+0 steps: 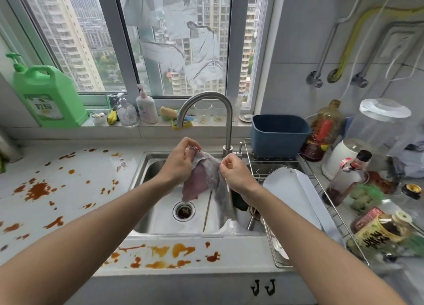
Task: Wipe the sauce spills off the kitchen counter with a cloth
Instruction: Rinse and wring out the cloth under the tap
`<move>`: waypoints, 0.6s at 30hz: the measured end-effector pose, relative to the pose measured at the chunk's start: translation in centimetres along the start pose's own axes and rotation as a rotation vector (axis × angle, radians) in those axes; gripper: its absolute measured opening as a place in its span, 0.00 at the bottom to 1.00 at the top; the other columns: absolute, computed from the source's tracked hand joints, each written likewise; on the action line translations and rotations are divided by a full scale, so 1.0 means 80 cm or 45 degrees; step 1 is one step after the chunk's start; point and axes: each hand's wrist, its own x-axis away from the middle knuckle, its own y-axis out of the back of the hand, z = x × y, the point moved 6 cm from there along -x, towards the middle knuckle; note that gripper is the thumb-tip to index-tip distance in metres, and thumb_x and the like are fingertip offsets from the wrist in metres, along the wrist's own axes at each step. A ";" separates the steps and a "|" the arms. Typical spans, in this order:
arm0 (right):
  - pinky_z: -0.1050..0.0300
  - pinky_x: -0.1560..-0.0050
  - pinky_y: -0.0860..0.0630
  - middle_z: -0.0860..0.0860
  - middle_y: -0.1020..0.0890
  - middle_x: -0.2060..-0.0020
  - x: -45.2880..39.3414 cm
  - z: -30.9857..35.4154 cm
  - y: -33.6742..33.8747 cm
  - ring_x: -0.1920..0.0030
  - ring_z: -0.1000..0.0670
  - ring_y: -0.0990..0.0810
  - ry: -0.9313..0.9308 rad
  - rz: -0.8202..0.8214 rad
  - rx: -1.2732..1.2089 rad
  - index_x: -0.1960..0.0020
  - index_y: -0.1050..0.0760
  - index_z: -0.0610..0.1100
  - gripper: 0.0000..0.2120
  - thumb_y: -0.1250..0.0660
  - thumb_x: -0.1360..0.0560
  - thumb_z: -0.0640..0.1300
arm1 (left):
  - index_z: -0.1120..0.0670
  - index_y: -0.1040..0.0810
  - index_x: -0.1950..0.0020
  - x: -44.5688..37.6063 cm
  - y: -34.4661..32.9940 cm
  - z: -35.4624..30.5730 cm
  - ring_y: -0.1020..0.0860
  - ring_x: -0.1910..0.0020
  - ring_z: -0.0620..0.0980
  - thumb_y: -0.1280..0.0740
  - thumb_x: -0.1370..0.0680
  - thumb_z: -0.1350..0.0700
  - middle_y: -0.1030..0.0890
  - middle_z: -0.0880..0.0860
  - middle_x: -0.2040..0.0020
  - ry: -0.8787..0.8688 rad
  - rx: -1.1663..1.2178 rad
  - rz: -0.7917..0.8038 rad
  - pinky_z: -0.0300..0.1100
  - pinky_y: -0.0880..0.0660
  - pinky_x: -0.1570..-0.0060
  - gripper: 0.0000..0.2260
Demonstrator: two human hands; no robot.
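Observation:
A pink and grey cloth (pixel 202 180) hangs over the steel sink (pixel 146 167), held up by both hands. My left hand (pixel 181 162) pinches its upper left corner and my right hand (pixel 234 170) grips its right edge. Orange-brown sauce spills (pixel 37 190) dot the white counter (pixel 87 167) left of the sink. More sauce smears (pixel 169 254) lie along the front counter strip below the sink.
A curved faucet (pixel 206 98) rises behind the cloth. A wire dish rack (pixel 321 190) with a white board and a blue tub (pixel 280 135) sits right of the sink. Sauce bottles and jars (pixel 351 171) crowd the right counter. A green detergent jug (pixel 49 96) stands on the windowsill.

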 end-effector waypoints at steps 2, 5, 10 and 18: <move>0.59 0.59 0.29 0.48 0.26 0.59 0.001 -0.002 0.001 0.59 0.51 0.28 -0.019 -0.016 -0.015 0.52 0.30 0.43 0.05 0.41 0.19 0.41 | 0.52 0.25 0.42 0.001 -0.006 0.006 0.27 0.59 0.41 0.45 0.15 0.55 0.23 0.48 0.54 0.110 0.105 0.009 0.32 0.32 0.67 0.09; 0.62 0.63 0.29 0.48 0.25 0.58 0.010 0.002 -0.004 0.59 0.52 0.26 -0.036 0.012 -0.100 0.48 0.28 0.40 0.11 0.39 0.19 0.49 | 0.53 0.27 0.41 0.007 -0.024 0.015 0.24 0.51 0.45 0.41 0.16 0.52 0.22 0.55 0.44 0.292 0.383 0.129 0.37 0.27 0.57 0.08; 0.55 0.63 0.23 0.45 0.22 0.57 0.032 -0.014 -0.003 0.59 0.50 0.22 0.023 0.283 -0.066 0.46 0.29 0.37 0.18 0.24 0.29 0.42 | 0.56 0.31 0.32 0.024 -0.035 0.025 0.20 0.50 0.48 0.26 0.26 0.62 0.22 0.58 0.44 0.212 0.488 0.396 0.39 0.21 0.52 0.25; 0.56 0.69 0.24 0.47 0.17 0.64 0.058 -0.104 0.027 0.72 0.52 0.22 -0.106 0.114 0.365 0.57 0.19 0.47 0.11 0.36 0.28 0.34 | 0.48 0.18 0.55 0.048 -0.060 0.070 0.20 0.61 0.42 0.31 0.28 0.71 0.16 0.47 0.57 -0.163 -0.319 0.580 0.43 0.20 0.58 0.17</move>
